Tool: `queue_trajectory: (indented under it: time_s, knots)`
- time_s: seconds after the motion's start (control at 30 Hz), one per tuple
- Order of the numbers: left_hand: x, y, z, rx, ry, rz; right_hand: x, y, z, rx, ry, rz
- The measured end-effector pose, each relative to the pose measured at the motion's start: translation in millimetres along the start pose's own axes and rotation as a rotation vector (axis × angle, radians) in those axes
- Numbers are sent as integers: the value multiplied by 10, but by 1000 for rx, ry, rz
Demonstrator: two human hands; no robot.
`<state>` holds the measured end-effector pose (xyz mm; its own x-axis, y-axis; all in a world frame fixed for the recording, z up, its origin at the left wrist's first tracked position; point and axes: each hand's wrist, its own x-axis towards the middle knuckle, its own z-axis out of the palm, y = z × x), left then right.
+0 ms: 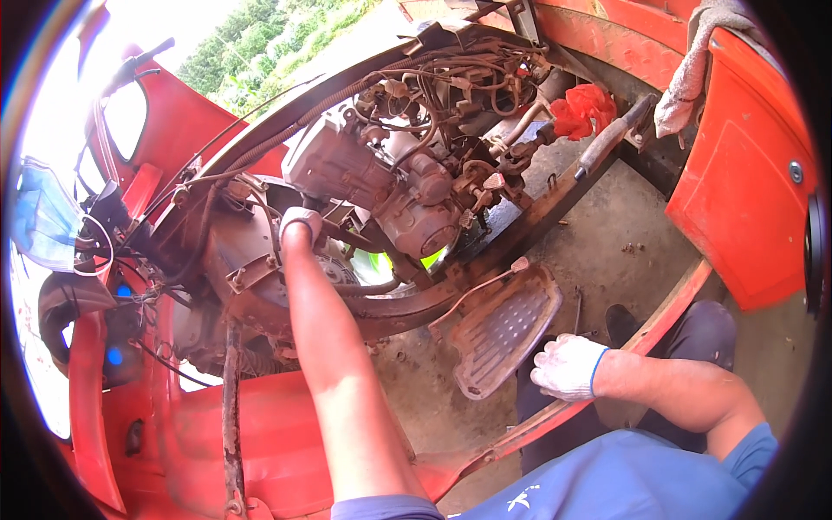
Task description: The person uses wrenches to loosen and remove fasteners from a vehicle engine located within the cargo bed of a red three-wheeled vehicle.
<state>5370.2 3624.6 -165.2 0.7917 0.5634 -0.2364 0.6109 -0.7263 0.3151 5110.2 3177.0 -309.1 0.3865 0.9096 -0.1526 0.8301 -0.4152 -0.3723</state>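
Observation:
My left hand [301,222], in a white glove, reaches to the lower left side of a dusty motor engine [342,160]. Its fingers are hidden against the parts, so their grip does not show. The engine sits in a dark, rusty frame [555,195] among cables and hoses. Lower right, my right hand [568,367], also in a white glove with a blue cuff edge, is held over my dark trousers near a red rail [667,321]. Its fingers are curled in, and the palm is hidden. Just left of it lies a dirty ribbed footrest plate [510,334] with a thin rod across its end.
Red body panels stand at left [251,425] and right [745,191]. A grey cloth [693,65] hangs over the right panel, and a red rag [582,111] is on the frame. A blue face mask [48,217] dangles at far left. Small parts dot the concrete floor [620,230].

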Motion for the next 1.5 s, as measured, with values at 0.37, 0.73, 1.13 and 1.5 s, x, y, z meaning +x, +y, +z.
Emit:
queue_trajectory:
  time_s: [0.37, 0.73, 1.13, 1.5]
  knots:
    - [124, -231, 991, -339, 742, 82, -27, 109, 119, 181, -20, 151]
    - [262, -25, -47, 160, 49, 39, -35, 97, 104, 260, -153, 207]
    - [-149, -248, 100, 793, 218, 199, 946, 436, -602, 504, 192, -156]
    - [-1811, -39, -976, 86, 1253, 344, 2921, 535, -810, 1727, 429, 35]
